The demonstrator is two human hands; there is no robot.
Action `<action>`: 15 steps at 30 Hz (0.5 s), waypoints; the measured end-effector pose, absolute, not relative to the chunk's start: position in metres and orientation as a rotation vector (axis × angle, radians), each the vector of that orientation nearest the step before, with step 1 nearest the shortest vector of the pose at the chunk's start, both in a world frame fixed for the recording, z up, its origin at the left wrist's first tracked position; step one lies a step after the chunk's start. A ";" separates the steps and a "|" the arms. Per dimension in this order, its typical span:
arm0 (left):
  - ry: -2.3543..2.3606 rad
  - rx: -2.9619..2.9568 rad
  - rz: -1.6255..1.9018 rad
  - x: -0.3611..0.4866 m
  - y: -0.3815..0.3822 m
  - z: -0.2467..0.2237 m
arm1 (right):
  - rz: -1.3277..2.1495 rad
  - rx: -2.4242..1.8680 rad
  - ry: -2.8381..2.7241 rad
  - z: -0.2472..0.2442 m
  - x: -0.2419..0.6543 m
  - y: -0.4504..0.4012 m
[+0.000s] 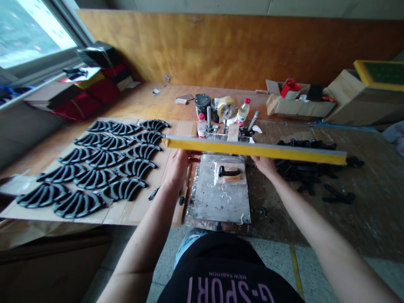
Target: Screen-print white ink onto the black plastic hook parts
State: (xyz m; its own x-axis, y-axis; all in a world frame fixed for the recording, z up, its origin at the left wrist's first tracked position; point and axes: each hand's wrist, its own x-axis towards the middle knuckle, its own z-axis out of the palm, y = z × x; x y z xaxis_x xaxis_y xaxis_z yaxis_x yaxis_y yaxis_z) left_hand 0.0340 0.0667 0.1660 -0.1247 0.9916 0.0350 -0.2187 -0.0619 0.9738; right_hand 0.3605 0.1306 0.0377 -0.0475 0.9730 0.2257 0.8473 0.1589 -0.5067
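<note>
Both hands are closed on the yellow frame (252,149): the left hand (176,162) near its left end, the right hand (264,163) around the middle, though the frame hides some fingers. It is seen edge-on above the far end of the metal plate (206,193), where one black part (229,171) lies. With a long stretch reaching past the right hand, the frame could tip that way if the left grip slackened. Lowered askew, it might knock the part out of place — or catch the posts (208,117) just behind. Swung back too far, it could topple the small bottle (201,126), the larger bottle (243,112) or the tape roll (227,107), all crowded beyond the plate with a dark jar (202,102). To the left, black fans (74,214) sit in close rows on cardboard (126,214), so a stray left forearm could disturb them. To the right, the frame's end overhangs a loose black pile (299,170) on the worktop (372,210) — a dip there could scatter it. An open box (293,107) stands farther back.
</note>
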 end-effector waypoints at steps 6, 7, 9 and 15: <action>1.163 0.746 1.291 0.055 0.047 0.123 | 0.336 -1.455 -2.340 0.016 0.304 0.077; 1.159 0.696 1.136 0.061 0.034 0.108 | 0.316 -1.470 -2.324 0.023 0.294 0.068; 1.126 0.586 0.854 0.073 0.008 0.080 | 0.280 -1.422 -2.319 0.039 0.272 0.047; 1.270 0.413 0.892 0.049 -0.039 0.037 | 0.361 -0.923 -2.580 0.043 0.259 0.017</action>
